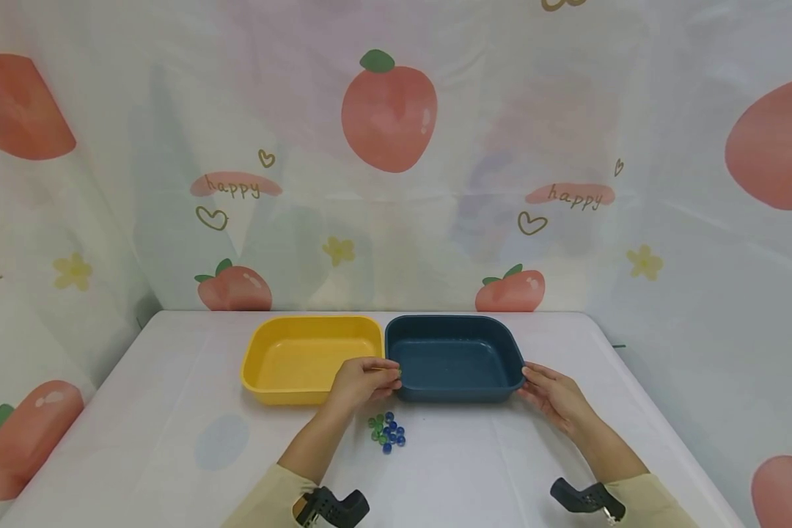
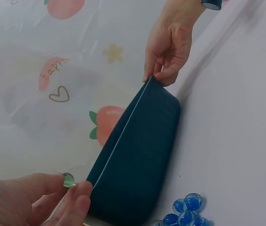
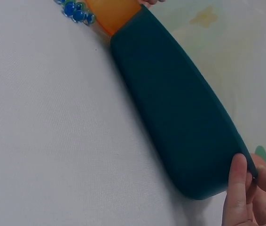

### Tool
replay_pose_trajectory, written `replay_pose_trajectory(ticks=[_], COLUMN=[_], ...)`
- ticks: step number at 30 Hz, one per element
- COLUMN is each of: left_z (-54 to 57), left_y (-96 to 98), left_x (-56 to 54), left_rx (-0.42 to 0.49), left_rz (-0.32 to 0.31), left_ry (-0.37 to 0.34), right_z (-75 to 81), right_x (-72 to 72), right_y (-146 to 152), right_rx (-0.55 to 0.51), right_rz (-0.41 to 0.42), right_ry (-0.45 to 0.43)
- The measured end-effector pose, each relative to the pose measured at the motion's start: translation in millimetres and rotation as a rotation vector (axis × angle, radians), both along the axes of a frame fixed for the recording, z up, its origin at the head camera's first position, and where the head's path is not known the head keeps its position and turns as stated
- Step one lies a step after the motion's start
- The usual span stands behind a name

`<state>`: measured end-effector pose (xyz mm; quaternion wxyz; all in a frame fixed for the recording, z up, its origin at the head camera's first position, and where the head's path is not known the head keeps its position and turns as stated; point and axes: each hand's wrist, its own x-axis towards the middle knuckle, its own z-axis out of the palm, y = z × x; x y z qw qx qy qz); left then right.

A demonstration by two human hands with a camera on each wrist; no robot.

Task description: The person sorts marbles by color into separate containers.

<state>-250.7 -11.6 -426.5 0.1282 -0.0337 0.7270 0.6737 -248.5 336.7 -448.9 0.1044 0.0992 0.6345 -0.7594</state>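
Two hands at a dark blue tray. The tray stands between the fingertips of both hands, its short ends facing them. The right hand pinches the rim at its end, one fingertip flat on the outer wall. The left hand pinches a green marble between its fingertips; the lower fingers of this hand lie at the tray's near corner, though whether they bear on it cannot be told. Beyond and to the outer side of the left fingers is a yellow tray, just beside the blue one. On the person's side of the left fingertips, loose blue marbles and green marbles cluster on the white tabletop.

The step in hand appears to be steadying the blue tray. It is probably best served by light, matched pressure at both ends, so that the base sits flat. The marble calls for a firm pinch, since smooth glass may slip, and the left wrist should clear the cluster beneath it.
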Motion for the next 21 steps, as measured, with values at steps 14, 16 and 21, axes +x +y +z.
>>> replay_pose_trajectory(ticks=[14,16,21], left_z=[2.9,2.6,2.6], left_y=[6.2,7.1,9.3], left_x=[-1.6,-2.6,-5.0], left_rx=[-0.037,-0.041,-0.043], left_rz=[0.004,0.007,0.015], left_ry=[0.002,0.003,0.002], right_z=[0.7,0.9,0.5], right_x=[1.2,1.3,0.6], right_y=[-1.4,-1.6,-1.7], right_rx=[0.022,0.025,0.018], right_rz=[-0.001,0.0,-0.007], right_ry=[-0.009,-0.009,-0.007])
